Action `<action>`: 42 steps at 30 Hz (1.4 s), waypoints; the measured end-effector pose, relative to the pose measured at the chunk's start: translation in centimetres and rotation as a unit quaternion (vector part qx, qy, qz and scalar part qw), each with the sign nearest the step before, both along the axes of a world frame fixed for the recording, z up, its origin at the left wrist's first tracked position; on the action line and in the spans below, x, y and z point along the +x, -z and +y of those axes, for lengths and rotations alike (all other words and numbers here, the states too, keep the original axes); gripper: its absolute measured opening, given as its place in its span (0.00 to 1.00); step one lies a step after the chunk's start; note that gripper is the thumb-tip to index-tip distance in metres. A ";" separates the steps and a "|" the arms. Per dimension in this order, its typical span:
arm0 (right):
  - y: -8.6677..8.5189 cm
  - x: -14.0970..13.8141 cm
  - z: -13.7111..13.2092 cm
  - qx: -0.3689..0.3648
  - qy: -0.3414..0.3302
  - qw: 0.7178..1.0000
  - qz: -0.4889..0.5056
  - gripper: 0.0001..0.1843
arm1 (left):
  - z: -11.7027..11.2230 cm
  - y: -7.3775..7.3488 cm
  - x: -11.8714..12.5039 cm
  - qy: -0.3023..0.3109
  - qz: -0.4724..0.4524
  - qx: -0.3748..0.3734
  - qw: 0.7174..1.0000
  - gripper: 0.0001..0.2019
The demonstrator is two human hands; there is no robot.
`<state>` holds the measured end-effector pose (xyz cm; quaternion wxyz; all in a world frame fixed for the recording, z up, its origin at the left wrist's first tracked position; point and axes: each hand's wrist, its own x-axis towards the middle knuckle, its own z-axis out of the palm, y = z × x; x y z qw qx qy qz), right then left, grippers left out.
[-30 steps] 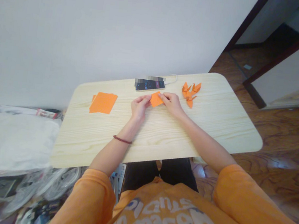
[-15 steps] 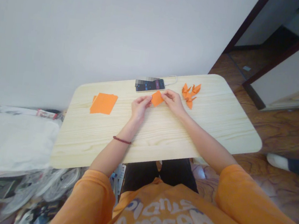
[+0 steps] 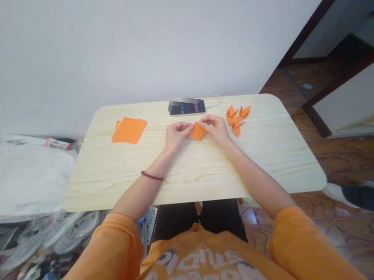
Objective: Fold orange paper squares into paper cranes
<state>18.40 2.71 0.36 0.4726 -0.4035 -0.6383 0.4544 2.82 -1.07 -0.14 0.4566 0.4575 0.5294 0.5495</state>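
A small folded orange paper [image 3: 197, 131] sits between my two hands above the pale wooden table [image 3: 204, 169]. My left hand [image 3: 176, 134] pinches its left edge with fingers closed. Its right and upper edge is pinched by my right hand [image 3: 216, 129]. A stack of flat orange paper squares [image 3: 129, 130] lies to the left. Several finished orange folded figures [image 3: 236, 117] lie just right of my right hand.
A phone [image 3: 187, 107] with a white cable lies at the table's far edge by the wall. White bags and clutter [image 3: 15, 178] fill the floor on the left. At the right edge, another person's foot and dark trouser leg [image 3: 364, 196] rest on the wooden floor.
Both hands have drawn closer together on the orange paper, which now looks smaller and lower. The other person's foot at the right edge has moved.
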 end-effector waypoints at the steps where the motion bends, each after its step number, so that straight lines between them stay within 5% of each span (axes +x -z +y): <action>1: -0.1 0.0 0.0 -0.004 0.005 1.000 0.000 0.10 | 0.0 0.0 0.0 0.001 0.002 -0.002 1.000 0.12; 15: -0.1 -0.3 -0.1 -0.126 0.009 0.990 0.055 0.09 | 0.0 0.3 0.6 -0.013 -0.061 0.027 0.998 0.08; 34: -0.4 0.3 0.1 -0.175 0.077 0.981 0.039 0.06 | 1.2 0.7 -1.2 -0.107 -0.127 -0.014 0.986 0.11; 42: 0.3 0.0 0.3 -0.191 -0.001 0.976 0.106 0.11 | 0.9 0.2 -0.9 -0.021 -0.170 -0.046 0.984 0.13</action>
